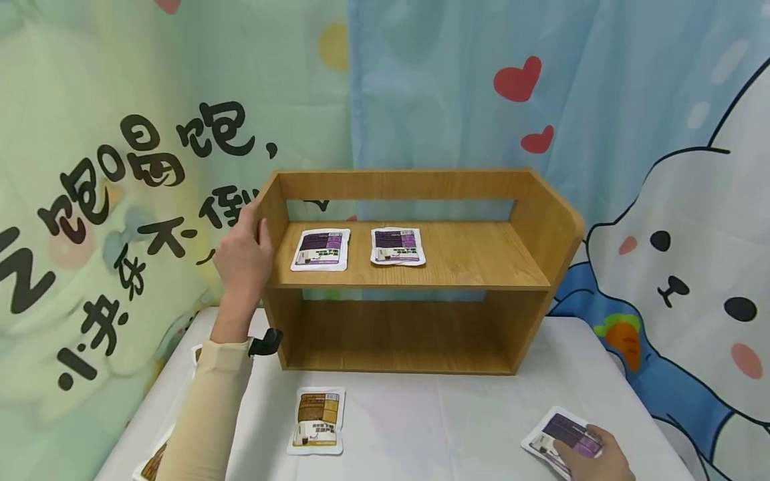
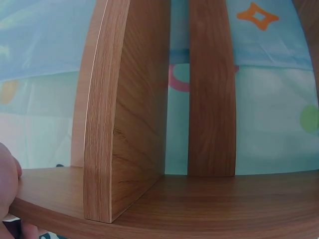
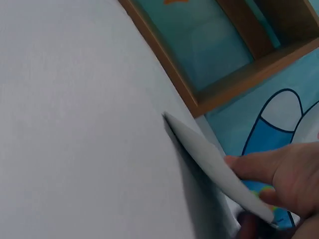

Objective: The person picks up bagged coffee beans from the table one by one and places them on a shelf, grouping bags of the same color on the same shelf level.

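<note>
A two-tier wooden shelf (image 1: 397, 287) stands on the white-covered table. My left hand (image 1: 245, 257) grips the edge of its left side panel (image 2: 102, 124), thumb toward the front. At the front right, my right hand (image 1: 592, 454) pinches a flat white food pouch with a purple label (image 1: 565, 434). In the right wrist view that pouch (image 3: 214, 167) appears nearly edge-on, tilted, with a shadow along it on the cloth. Two similar purple-label pouches, a left one (image 1: 321, 250) and a right one (image 1: 398, 246), lie side by side on the upper tier.
A pouch with a brown-and-yellow label (image 1: 317, 421) lies on the table (image 1: 409, 427) in front of the shelf. Another brown-label pouch (image 1: 153, 461) shows partly beside the left sleeve (image 1: 207, 407). Printed curtains (image 1: 433, 87) hang behind and at both sides.
</note>
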Demonstrator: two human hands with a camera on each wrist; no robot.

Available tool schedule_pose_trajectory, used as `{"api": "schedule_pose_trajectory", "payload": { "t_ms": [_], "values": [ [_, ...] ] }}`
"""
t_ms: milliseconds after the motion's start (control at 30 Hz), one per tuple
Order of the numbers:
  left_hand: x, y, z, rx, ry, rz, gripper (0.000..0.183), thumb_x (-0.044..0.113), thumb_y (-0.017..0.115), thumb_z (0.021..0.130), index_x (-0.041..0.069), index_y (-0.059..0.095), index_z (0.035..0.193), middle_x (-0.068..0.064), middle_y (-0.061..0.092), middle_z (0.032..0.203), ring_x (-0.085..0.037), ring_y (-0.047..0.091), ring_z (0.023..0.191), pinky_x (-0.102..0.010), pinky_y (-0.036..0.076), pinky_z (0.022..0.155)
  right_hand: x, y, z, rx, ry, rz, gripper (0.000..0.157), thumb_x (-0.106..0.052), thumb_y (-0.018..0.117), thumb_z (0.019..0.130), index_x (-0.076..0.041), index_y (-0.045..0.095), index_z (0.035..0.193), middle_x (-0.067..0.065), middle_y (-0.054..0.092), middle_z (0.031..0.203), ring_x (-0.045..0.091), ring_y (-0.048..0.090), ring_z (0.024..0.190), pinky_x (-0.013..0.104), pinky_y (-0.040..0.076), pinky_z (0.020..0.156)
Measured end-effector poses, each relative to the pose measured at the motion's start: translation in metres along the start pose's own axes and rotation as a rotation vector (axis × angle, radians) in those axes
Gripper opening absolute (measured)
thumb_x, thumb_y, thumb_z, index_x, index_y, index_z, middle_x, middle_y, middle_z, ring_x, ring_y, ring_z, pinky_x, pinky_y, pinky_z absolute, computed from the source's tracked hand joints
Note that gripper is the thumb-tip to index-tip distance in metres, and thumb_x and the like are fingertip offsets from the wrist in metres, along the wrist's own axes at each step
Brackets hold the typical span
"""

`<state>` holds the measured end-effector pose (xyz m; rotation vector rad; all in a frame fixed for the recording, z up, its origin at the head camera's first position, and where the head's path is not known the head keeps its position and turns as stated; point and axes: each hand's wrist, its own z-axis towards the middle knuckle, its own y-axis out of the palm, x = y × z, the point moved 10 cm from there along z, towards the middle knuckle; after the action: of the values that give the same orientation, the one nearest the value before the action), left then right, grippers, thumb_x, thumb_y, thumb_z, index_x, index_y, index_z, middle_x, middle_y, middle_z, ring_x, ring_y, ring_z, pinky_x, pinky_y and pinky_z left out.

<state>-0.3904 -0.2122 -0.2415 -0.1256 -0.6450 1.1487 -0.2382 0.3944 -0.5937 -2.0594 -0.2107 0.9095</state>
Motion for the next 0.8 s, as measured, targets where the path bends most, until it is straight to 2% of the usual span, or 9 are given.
{"api": "schedule_pose_trajectory", "payload": {
  "t_ms": [100,233,367,467,600,800],
  "values": [
    [0.001,0.001,0.000,0.008,0.003,0.007,0.032,0.020,0.056,0.099,0.012,0.058,0.130,-0.017,0.071,0.102,-0.036,0.066,0.073,-0.046,0.046,0.050,-0.008,0.007,-0.003,-0.001,-0.044,0.068,0.080,-0.037,0.071,0.087,-0.001,0.030,0.145,0.032,0.037,0.130,0.051,0.039,0.114,0.064,0.035,0.093],
    [0.002,0.001,0.000,0.011,0.002,0.006,0.032,0.021,0.055,0.099,0.013,0.058,0.130,-0.017,0.071,0.102,-0.037,0.066,0.072,-0.046,0.045,0.049,-0.028,0.009,-0.012,0.038,-0.130,0.132,0.062,-0.023,0.063,0.092,0.001,0.034,0.141,0.032,0.037,0.133,0.052,0.037,0.118,0.065,0.031,0.097],
    [0.001,-0.002,0.000,0.030,0.001,0.012,0.031,0.020,0.056,0.099,0.013,0.059,0.129,-0.017,0.071,0.101,-0.037,0.066,0.072,-0.047,0.045,0.049,-0.058,0.004,-0.029,0.051,-0.241,0.184,0.057,-0.019,0.059,0.094,0.001,0.035,0.141,0.032,0.037,0.137,0.052,0.037,0.121,0.064,0.029,0.100],
    [0.001,0.000,0.000,0.023,0.010,0.009,0.032,0.020,0.056,0.099,0.013,0.058,0.130,-0.017,0.071,0.102,-0.037,0.066,0.071,-0.047,0.045,0.049,-0.081,-0.009,-0.046,0.042,-0.308,0.193,0.063,-0.029,0.063,0.094,-0.001,0.035,0.143,0.033,0.035,0.139,0.051,0.037,0.120,0.064,0.029,0.101],
    [0.001,0.004,-0.001,0.011,0.020,0.004,0.032,0.021,0.055,0.099,0.013,0.057,0.130,-0.017,0.071,0.099,-0.036,0.066,0.068,-0.045,0.045,0.047,-0.107,-0.033,-0.070,0.026,-0.343,0.187,0.074,-0.040,0.067,0.091,-0.005,0.034,0.147,0.033,0.033,0.140,0.050,0.036,0.116,0.062,0.033,0.100],
    [-0.002,0.001,0.000,0.042,0.023,0.012,0.031,0.020,0.056,0.099,0.013,0.059,0.129,-0.017,0.071,0.098,-0.036,0.067,0.070,-0.046,0.045,0.046,-0.155,-0.067,-0.103,0.074,-0.461,0.183,0.071,-0.032,0.072,0.089,-0.006,0.038,0.146,0.033,0.037,0.140,0.050,0.040,0.113,0.057,0.044,0.089]
  ]
}}
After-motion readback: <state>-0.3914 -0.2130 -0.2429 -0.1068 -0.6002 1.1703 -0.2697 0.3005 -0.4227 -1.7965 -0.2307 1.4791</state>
